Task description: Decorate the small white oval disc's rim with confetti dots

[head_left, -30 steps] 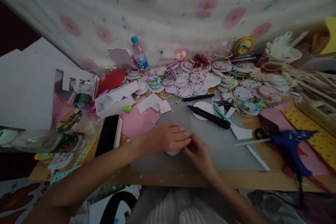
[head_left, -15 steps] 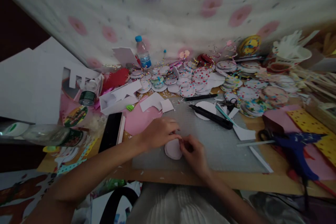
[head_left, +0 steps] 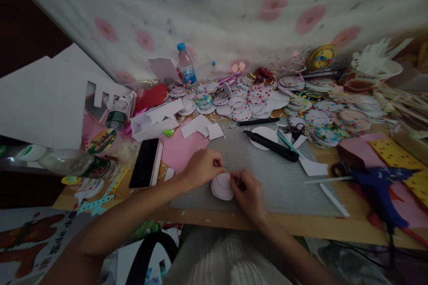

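A white round paper disc (head_left: pixel 222 192), seemingly stacked or layered, lies on the grey cutting mat (head_left: pixel 281 191) at the near edge. My left hand (head_left: pixel 203 168) reaches over its top edge, thumb and finger pinched together. At the disc's right side my right hand (head_left: pixel 249 191) has its fingers curled in a pinch. A thin pale strip (head_left: pixel 238 178) loops out by the right fingers, and a curved line crosses the disc between both hands. The fingertips partly hide where the strip is gripped.
A black utility knife (head_left: pixel 272 144) lies on a white disc beyond my hands. The blue glue gun (head_left: pixel 381 191) is at right. Decorated paper discs (head_left: pixel 254 95) are heaped along the back. A phone (head_left: pixel 144 162) and a plastic bottle (head_left: pixel 73 162) lie at left.
The view has shifted slightly, moving the scene right and up. The thin strip's loop now shows by my right fingers, and a curved line shows on the disc. Both hands remain at the disc.
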Motion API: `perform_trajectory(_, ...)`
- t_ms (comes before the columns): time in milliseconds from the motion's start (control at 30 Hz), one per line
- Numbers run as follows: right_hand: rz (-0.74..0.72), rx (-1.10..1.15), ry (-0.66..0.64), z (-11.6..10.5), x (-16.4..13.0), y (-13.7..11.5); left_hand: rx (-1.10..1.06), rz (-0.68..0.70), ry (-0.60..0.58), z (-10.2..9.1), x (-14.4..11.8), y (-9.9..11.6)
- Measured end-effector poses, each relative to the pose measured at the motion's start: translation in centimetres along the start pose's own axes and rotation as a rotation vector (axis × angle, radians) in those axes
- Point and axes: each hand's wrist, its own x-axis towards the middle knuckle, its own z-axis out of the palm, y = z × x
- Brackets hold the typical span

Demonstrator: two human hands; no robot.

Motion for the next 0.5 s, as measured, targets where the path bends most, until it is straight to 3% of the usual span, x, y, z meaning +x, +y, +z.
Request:
perform_trajectory(200,-0.019,0.019,-0.074,-0.5,0.3,-0.7,-0.149,0.030,-0.010,0.1,-0.7,-1.0)
perform_trajectory(333,-0.034,0.120,-0.199,-2.5,0.5,-0.8,-0.330,0.054,0.014,-0.2,-2.5,-1.8)
perform_trajectory(500,-0.026,0.167,-0.127,-5.8,0.3,-0.8,-0.336,0.011,0.227,0.2,-5.4,-3.1)
